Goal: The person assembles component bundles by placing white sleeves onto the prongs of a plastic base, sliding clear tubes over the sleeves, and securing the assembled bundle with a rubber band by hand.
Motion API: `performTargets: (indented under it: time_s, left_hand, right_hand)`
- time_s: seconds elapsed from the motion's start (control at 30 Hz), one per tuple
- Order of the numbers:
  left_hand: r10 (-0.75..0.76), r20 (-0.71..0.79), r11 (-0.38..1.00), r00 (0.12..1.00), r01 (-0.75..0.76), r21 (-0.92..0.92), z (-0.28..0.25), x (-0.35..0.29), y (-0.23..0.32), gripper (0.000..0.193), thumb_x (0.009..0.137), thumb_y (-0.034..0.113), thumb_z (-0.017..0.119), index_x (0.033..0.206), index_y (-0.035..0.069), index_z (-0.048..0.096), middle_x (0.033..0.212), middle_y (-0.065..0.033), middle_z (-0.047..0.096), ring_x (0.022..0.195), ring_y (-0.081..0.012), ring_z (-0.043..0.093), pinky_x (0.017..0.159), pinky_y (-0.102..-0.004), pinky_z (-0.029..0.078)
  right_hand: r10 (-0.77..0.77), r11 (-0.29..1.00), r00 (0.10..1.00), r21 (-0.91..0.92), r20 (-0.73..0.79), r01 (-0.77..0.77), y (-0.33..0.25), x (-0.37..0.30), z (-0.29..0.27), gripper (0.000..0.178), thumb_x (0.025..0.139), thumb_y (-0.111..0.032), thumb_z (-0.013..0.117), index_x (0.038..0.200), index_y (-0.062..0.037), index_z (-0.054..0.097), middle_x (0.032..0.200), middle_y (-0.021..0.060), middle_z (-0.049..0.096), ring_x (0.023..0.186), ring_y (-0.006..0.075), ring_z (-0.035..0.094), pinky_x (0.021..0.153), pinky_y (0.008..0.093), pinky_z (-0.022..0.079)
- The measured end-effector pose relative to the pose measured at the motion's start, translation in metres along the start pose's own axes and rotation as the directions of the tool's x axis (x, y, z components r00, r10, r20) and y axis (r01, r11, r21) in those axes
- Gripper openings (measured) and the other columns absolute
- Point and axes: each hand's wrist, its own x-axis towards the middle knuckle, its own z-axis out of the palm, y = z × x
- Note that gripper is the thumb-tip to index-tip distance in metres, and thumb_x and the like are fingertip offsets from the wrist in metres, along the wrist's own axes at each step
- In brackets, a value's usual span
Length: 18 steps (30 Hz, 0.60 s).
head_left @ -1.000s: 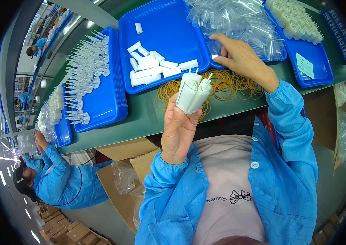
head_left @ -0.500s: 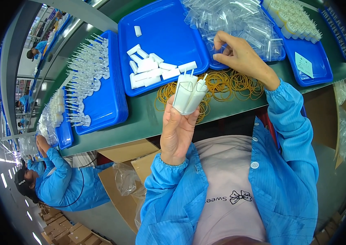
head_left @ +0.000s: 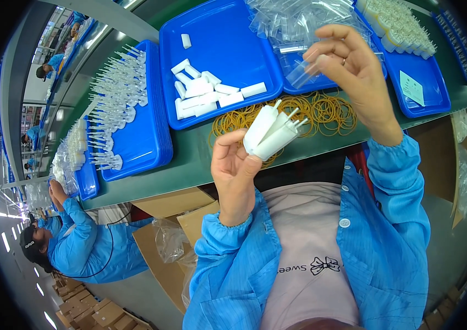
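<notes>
My left hand [head_left: 232,175] is closed round the lower ends of a small bunch of white plastic pieces [head_left: 276,137]. Thin white prongs stick out of their upper ends, which fan apart and lean to the right. Raised over the front of a blue tray, my right hand [head_left: 357,77] pinches a clear plastic sleeve [head_left: 301,75] between thumb and forefinger. Its other fingers are loosely bent. A heap of similar clear sleeves [head_left: 294,25] lies in that tray, partly covered by the hand. Yellow rubber bands [head_left: 321,113] lie in a loose pile on the green table, behind the white pieces.
White blocks [head_left: 197,88] lie in a large blue tray [head_left: 222,33]. Left of it, stacked blue trays [head_left: 159,124] carry rows of white spiked parts [head_left: 118,88]. More white parts [head_left: 398,27] fill a right-hand tray. A co-worker in blue [head_left: 90,242] works at far left.
My right hand has lifted and moved right from the heap, now with a clear sleeve visible in its pinch. In my left hand the white pieces have tilted right and spread apart.
</notes>
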Motion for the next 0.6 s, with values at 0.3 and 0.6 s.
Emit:
performTargets:
  time_s: [0.3, 0.6]
  left_hand:
    - [0.3, 0.108, 0.871, 0.948, -0.318, 0.373, 0.014, -0.005, 0.003, 0.05, 0.083, 0.001, 0.065, 0.129, -0.007, 0.044, 0.123, -0.0124, 0.038, 0.114, -0.0236, 0.05, 0.099, -0.0359, 0.044]
    - [0.355, 0.079, 0.801, 0.932, -0.346, 0.488, 0.018, -0.014, 0.004, 0.044, 0.08, 0.001, 0.068, 0.121, -0.002, 0.055, 0.119, -0.0117, 0.041, 0.108, -0.0212, 0.049, 0.093, -0.0328, 0.045]
  right_hand:
    - [0.009, 0.976, 0.998, 0.217, 0.067, -0.023, -0.025, -0.018, 0.009, 0.022, 0.09, -0.012, 0.061, 0.107, 0.002, 0.059, 0.099, 0.0072, 0.061, 0.091, 0.0109, 0.059, 0.082, 0.0245, 0.049]
    - [0.071, 0.975, 0.995, 0.207, 0.077, -0.086, -0.03, -0.022, 0.015, 0.018, 0.088, -0.009, 0.063, 0.102, 0.0013, 0.058, 0.096, 0.0051, 0.06, 0.088, 0.009, 0.058, 0.08, 0.0234, 0.048]
